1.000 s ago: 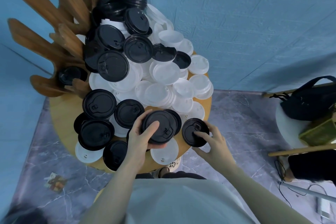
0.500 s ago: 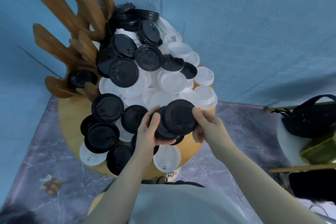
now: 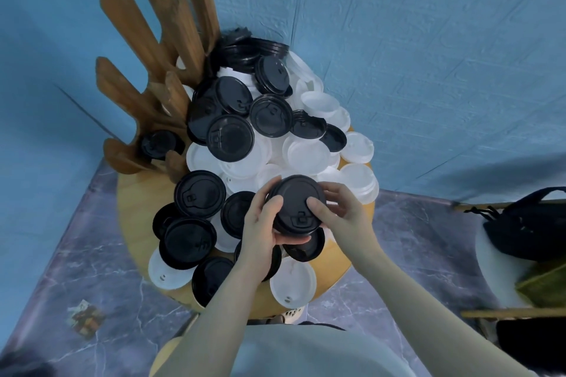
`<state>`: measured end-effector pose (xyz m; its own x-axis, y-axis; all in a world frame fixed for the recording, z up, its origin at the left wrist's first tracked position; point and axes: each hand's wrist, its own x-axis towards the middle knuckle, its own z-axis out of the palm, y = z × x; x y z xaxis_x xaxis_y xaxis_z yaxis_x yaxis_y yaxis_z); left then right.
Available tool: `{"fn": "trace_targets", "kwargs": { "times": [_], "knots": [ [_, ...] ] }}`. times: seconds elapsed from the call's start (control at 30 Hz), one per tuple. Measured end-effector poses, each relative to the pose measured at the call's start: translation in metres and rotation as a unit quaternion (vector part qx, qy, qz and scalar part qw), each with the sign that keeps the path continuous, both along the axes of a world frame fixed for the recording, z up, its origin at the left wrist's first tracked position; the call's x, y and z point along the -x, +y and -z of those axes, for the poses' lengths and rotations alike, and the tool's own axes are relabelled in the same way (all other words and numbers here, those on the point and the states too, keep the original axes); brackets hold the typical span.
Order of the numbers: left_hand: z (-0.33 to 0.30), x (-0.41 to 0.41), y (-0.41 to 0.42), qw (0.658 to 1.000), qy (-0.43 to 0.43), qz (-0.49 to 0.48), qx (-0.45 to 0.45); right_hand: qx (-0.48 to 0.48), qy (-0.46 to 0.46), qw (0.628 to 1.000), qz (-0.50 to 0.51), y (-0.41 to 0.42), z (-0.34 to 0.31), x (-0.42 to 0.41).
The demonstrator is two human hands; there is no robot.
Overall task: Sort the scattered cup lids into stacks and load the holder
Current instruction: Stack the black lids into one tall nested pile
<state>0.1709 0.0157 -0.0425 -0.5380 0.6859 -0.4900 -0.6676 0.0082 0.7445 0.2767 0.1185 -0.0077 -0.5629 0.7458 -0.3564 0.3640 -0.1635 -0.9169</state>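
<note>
Stacking is the step in hand: left hand and right hand both clasp a small stack of round black plastic cup lids above the round wooden surface, so the next move probably calls for squaring it and reaching for another black lid.

Pale grey-blue shirt; forearms bare, unsleeved.

Black lids looking like glossy smooth plastic, catching light; white lids showing matt, slightly translucent plastic. Holder showing brown wood, grained, satin. Round table showing pale smooth wood. Wall looking rough, textured blue. Floor looking like polished marble-pattern tile.
</note>
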Motion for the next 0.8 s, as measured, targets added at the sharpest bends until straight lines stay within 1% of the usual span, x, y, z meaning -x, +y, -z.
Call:
{"fn": "trace_targets", "kwargs": {
  "times": [0.07,0.13,0.2,0.27,0.33,0.37,0.4,0.43,0.5,0.6,0.67,0.7,0.73,0.8],
  "knots": [
    [-0.001,0.004,0.0,1.0,0.01,0.004,-0.01,-0.025,0.004,1.0,0.007,0.001,-0.001,0.006],
    [-0.003,0.011,-0.001,1.0,0.011,0.015,-0.023,-0.03,0.005,0.999,0.009,0.002,-0.002,0.014],
    [-0.005,0.021,-0.002,0.999,0.011,0.021,-0.025,-0.025,0.002,0.999,-0.024,0.006,-0.003,0.021],
    [-0.005,0.03,-0.006,1.0,0.009,0.009,-0.023,-0.019,-0.009,0.996,-0.087,0.016,-0.002,0.028],
    [-0.005,0.037,-0.01,1.0,-0.002,-0.02,-0.018,-0.064,-0.022,0.99,-0.121,0.033,0.002,0.038],
    [-0.004,0.041,-0.012,0.999,-0.005,-0.034,-0.016,-0.12,-0.032,0.985,-0.116,0.045,0.006,0.044],
    [-0.003,0.044,-0.014,0.999,-0.007,-0.044,-0.015,-0.193,-0.052,0.974,-0.107,0.059,0.011,0.051],
    [-0.002,0.046,-0.016,0.998,-0.01,-0.051,-0.018,-0.271,-0.083,0.953,-0.105,0.072,0.016,0.059],
    [-0.002,0.049,-0.02,0.998,-0.015,-0.058,-0.028,-0.395,-0.174,0.892,-0.132,0.094,0.025,0.075],
    [-0.003,0.052,-0.024,0.997,-0.028,-0.057,-0.041,-0.485,-0.284,0.797,-0.221,0.111,0.033,0.094],
    [-0.002,0.054,-0.027,0.997,-0.038,-0.057,-0.048,-0.512,-0.329,0.747,-0.266,0.115,0.035,0.101],
    [-0.002,0.055,-0.028,0.996,-0.041,-0.057,-0.05,-0.524,-0.337,0.734,-0.27,0.116,0.036,0.104],
    [-0.002,0.056,-0.029,0.996,-0.042,-0.058,-0.05,-0.535,-0.336,0.729,-0.263,0.117,0.036,0.106],
    [-0.002,0.059,-0.031,0.996,-0.043,-0.06,-0.049,-0.541,-0.325,0.738,-0.24,0.116,0.036,0.108]
  ]
}}
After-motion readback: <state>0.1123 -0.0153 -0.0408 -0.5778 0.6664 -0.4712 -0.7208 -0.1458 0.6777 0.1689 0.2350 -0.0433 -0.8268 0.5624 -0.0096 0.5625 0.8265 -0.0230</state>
